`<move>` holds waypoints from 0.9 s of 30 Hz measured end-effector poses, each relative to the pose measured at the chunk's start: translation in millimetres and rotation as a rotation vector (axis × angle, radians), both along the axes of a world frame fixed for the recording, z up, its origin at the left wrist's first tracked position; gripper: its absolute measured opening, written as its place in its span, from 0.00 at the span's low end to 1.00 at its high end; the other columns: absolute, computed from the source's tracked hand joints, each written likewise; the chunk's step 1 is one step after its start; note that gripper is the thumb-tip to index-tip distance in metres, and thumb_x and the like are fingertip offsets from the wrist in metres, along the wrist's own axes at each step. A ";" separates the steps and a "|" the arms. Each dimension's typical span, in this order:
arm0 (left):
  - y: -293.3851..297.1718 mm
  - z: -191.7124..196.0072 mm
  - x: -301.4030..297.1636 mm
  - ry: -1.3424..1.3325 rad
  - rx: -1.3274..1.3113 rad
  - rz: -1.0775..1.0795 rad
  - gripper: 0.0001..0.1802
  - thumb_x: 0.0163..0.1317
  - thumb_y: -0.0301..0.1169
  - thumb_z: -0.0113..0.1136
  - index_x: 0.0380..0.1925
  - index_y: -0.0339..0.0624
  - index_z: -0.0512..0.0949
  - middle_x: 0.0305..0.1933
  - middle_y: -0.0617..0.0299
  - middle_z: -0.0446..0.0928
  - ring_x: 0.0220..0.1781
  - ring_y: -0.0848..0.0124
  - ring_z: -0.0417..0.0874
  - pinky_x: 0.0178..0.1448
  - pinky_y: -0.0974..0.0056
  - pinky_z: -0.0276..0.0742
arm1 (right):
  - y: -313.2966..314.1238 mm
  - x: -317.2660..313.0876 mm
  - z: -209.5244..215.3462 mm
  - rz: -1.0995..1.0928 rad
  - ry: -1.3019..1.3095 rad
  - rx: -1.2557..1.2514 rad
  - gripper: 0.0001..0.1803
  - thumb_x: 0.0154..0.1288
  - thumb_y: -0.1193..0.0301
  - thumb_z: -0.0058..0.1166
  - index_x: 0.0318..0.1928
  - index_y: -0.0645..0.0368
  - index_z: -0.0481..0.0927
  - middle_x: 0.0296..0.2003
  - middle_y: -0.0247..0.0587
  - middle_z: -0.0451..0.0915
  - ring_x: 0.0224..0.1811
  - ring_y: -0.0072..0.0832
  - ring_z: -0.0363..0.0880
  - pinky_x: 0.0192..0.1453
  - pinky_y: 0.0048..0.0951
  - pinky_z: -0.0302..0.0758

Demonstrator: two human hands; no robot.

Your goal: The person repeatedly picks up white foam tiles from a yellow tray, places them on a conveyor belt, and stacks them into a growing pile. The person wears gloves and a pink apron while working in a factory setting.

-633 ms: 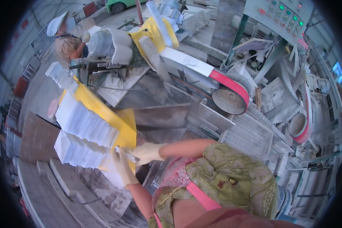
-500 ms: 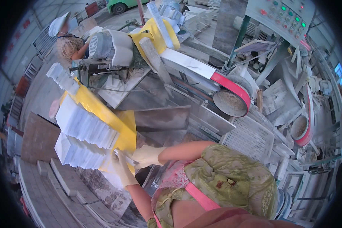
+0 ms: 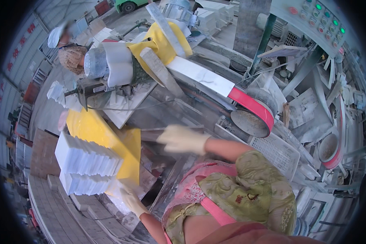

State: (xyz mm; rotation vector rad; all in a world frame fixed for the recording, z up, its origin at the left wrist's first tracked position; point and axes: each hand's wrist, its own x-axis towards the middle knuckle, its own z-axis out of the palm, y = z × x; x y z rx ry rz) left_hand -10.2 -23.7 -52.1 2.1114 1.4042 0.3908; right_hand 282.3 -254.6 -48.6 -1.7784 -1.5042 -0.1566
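My left hand, in a pale rubber glove, is beside the near end of two rows of white, grey-veined stone pieces. Its fingers are blurred and partly merge with the pale surface there, so I cannot tell whether it touches a piece. Under and behind the rows spreads a yellow sheet. My right hand, gloved alike, is raised over the space between the sheet and the belt machine, smeared by motion. Nothing shows clearly in it. A white stone strip lies along the machine, leading to a pulley with a red belt.
A white perforated crate stands right of my right arm. Above it is a control panel with coloured buttons. A motor and yellow cover sit farther back. A person in a white hat stands at far left.
My hands, together beside the stone pieces before, are now apart. The right has swung up and right toward the belt machine; the left has dropped slightly lower. The whole view has shifted a little.
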 end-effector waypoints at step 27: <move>-13.6 7.4 -7.3 -0.264 -0.269 0.183 0.37 0.76 0.56 0.48 0.68 0.33 0.68 0.64 0.47 0.74 0.61 0.60 0.79 0.66 0.58 0.73 | -227.7 214.1 -35.3 -0.668 -0.432 -0.624 0.38 0.59 0.70 0.62 0.70 0.63 0.66 0.69 0.52 0.72 0.72 0.41 0.70 0.78 0.38 0.64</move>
